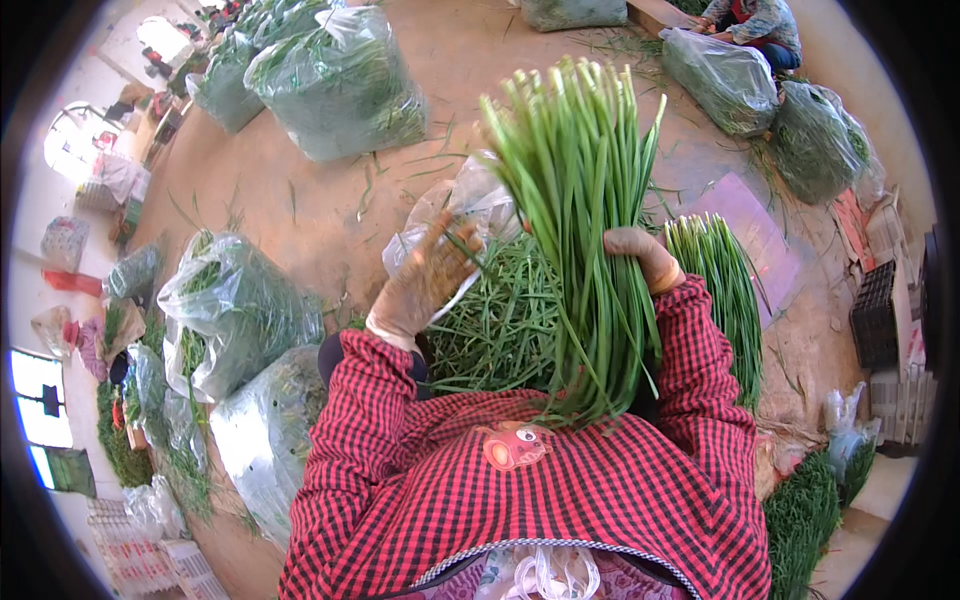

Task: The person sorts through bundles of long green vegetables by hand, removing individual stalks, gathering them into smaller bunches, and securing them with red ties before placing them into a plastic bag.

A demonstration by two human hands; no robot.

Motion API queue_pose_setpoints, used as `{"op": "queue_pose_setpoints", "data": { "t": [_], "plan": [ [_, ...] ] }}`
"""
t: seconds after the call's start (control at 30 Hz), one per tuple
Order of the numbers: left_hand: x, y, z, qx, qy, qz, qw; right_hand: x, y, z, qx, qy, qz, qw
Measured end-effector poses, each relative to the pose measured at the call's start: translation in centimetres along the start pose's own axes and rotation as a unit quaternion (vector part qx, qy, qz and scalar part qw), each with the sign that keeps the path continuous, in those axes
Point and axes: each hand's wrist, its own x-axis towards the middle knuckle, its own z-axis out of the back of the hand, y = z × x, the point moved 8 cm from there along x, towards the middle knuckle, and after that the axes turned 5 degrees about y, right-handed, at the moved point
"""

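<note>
My right hand (645,255), gloved, grips a thick bunch of garlic chives (592,225) around its middle. The bunch stands with its pale cut ends away from me, and its leaf tips hang against my checked smock. My left hand (424,281), also gloved, is off the bunch on its left, fingers apart and blurred by motion. A loose green blade shows at its fingertips. Below and between my hands lies a heap of loose leaves (495,322) in an opened clear plastic bag (450,206). A second chive bunch (720,300) lies beyond my right forearm.
Filled plastic bags stand at left (240,300) and far left (337,90). A purple sheet (750,232) lies under the right-hand bunch. At the upper right a person (757,30) sits beside stuffed bags (720,79). A black crate (874,315) is near the right wall.
</note>
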Motion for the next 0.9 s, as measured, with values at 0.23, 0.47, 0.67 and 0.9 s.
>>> {"op": "queue_pose_setpoints", "data": {
  "t": [0.23, 0.47, 0.67, 0.9],
  "plan": [
    [-0.5, -1.6, -5.1, -0.076, -0.062, -0.051, 0.994, 1.2, -8.0, -5.4, -0.237, 0.115, -0.171, 0.949],
    [-2.5, -0.3, -0.2, -0.101, -0.121, -0.058, 0.986, 1.5, -3.8, -7.8, -0.239, 0.001, 0.12, 0.964],
    [-1.6, -3.0, -5.4, -0.109, 0.022, -0.108, 0.988, 0.9, -3.0, -11.2, -0.667, -0.128, 0.12, 0.724],
    [-2.5, -2.3, -4.0, -0.174, 0.014, -0.121, 0.977, 1.4, -3.0, -11.5, -0.585, -0.102, 0.171, 0.786]
  ]
}}
